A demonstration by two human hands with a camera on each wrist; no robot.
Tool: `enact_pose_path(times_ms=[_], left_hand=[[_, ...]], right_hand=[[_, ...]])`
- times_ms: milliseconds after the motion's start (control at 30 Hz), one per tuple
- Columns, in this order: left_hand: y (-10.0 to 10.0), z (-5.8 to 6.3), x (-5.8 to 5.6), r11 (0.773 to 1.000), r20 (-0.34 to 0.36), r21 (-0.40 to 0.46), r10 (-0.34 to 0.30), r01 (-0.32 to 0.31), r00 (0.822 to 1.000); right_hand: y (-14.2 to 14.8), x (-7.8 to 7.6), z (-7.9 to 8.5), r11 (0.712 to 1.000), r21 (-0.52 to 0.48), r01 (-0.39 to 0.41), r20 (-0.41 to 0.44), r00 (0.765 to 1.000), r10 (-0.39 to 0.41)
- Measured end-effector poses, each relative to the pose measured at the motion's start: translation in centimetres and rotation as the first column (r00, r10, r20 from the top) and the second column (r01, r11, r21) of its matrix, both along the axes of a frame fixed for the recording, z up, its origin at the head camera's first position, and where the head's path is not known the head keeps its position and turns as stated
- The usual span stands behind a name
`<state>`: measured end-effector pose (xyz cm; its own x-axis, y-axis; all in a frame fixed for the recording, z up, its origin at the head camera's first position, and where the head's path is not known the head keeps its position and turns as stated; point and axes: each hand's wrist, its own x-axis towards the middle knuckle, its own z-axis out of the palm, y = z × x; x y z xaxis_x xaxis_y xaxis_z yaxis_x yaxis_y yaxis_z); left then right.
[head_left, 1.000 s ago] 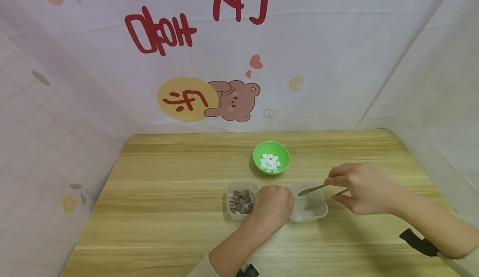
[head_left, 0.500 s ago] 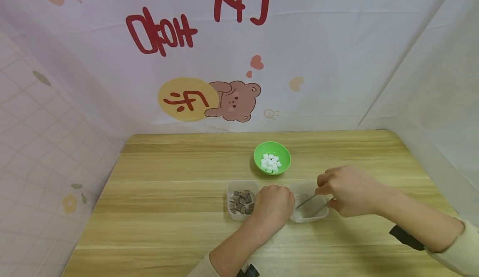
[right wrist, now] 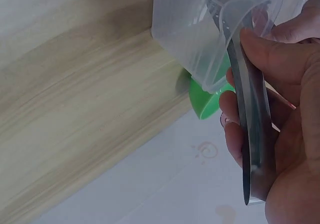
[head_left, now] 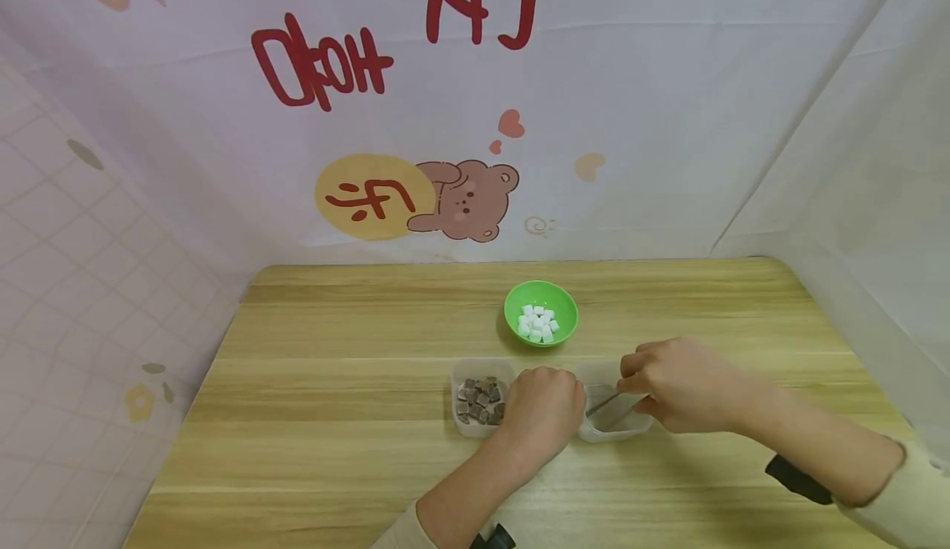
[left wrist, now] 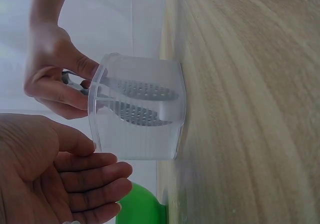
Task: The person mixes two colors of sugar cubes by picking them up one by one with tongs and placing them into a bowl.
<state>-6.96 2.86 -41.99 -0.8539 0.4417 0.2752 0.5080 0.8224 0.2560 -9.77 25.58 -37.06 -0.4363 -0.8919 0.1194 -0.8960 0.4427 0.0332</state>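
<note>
Left wrist, right grip (left wrist: 55, 56) holding tongs (left wrist: 135, 89), tips (left wrist: 165, 93) below within clear container (left wrist: 140, 146)

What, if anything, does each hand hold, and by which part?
The right hand holds metal tongs by their two arms. The left hand is at the rim of the right clear container; whether it grips cannot be told.

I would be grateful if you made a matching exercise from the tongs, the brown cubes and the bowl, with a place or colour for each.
Column one:
1. tongs
2. brown cubes
3. bowl

Column two:
A. in the translucent container on the left of the head view
B. green, with white cubes inside
C. gripped by the right hand

Right pairs: 1-C, 2-A, 3-B
</note>
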Motion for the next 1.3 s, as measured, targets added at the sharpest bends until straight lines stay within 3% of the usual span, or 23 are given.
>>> enact_pose_path(times_ms=[233,400,833,1300], left_hand=[[0.0,-0.2,-0.1,1.0,0.006,0.0,0.012,-0.012,1.0],[0.1,-0.3,-0.1,1.0,0.016,0.002,0.008,-0.008,1.0],[0.1,-0.3,-0.1,1.0,-0.009,0.004,0.0,0.0,1.0],[-0.1,-0.3,-0.5,0.996,0.118,0.082,0.009,-0.019,0.993]], right_hand=[[0.4,0.3,-0.9,1.0,-0.028,-0.005,-0.034,0.999,0.004],[1.3,0.5,-1.6,0.993,-0.121,-0.002,-0.065,0.998,-0.006],[3.8,1.4,-2.1,0.942,-0.304,0.14,-0.031,0.987,-0.157],[5.2,1.5,-1.6,0.884,-0.432,0.178,-0.077,0.97,-0.233]])
